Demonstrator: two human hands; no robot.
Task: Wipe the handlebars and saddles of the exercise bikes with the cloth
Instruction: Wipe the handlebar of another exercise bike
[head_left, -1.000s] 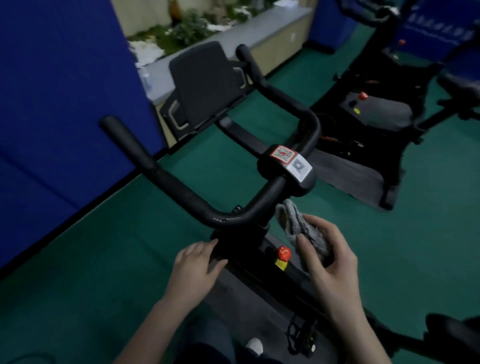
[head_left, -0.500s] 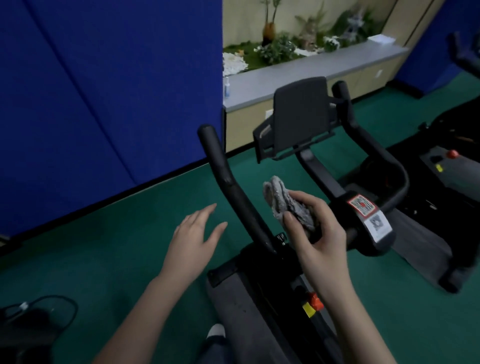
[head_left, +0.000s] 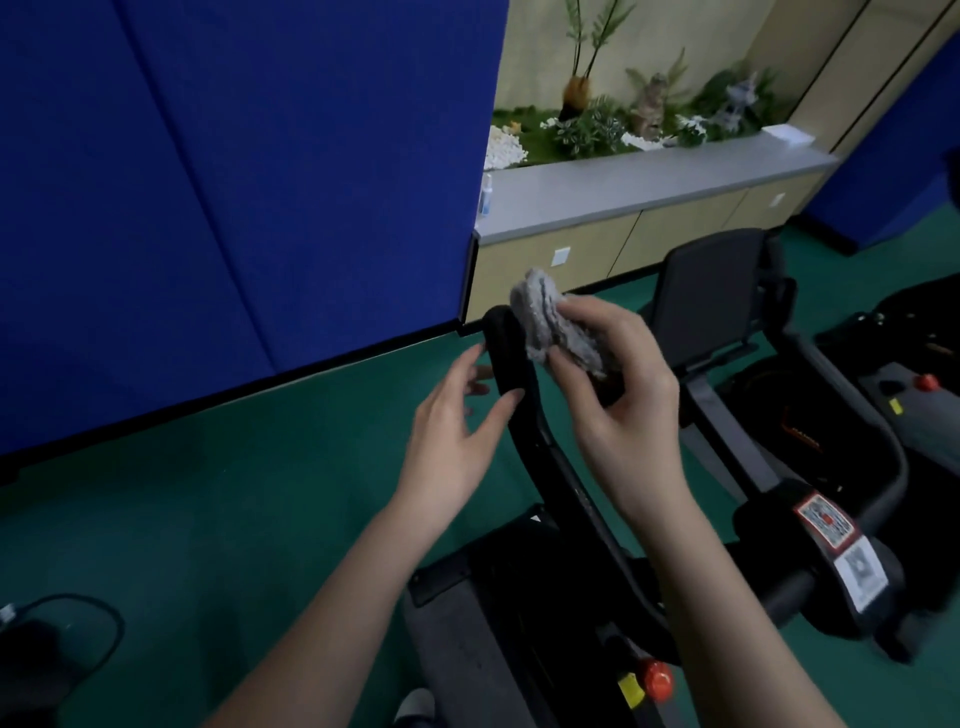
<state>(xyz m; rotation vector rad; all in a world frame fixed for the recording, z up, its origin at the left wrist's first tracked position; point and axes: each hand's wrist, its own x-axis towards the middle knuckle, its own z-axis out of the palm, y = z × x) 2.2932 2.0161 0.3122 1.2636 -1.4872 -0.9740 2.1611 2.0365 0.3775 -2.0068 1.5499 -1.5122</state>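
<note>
Pressing a bunched grey cloth (head_left: 550, 325) against the padded top end of a black handlebar (head_left: 506, 358), a person leans over an exercise bike (head_left: 545, 597). The view comes from a head-worn camera looking down.

The right hand (head_left: 623, 400) grips the cloth, with thumb and curled fingers wrapped round the wad. The wad sits on the inner side of the grip's tip. The left hand (head_left: 457, 431) is empty, its fingers loosely spread on the outer side of the same grip. Its thumb tip lies at the bar's edge; whether it touches cannot be told.

The bar curves down from the hands to a central clamp (head_left: 831, 530) bearing stickers. A dark tablet holder (head_left: 711, 296) stands beyond the right hand. No saddle is in view. A blue partition (head_left: 234, 182) fills the left, and a grey counter (head_left: 649, 187) with plants runs behind. Part of a second bike (head_left: 930, 410) shows at far right on the green floor (head_left: 208, 493).

Wiping appears to be at the grip's tip, with the rest of the bars and the saddles not yet done.

Several things could go wrong from here:
- The cloth is wadded small, so only a narrow patch meets the foam and the outer side may be missed.
- A loose hold could let the wad slip off the rounded end and drop.
- With the left hand not bracing anything, a hard stroke may skid rather than scrub.
</note>
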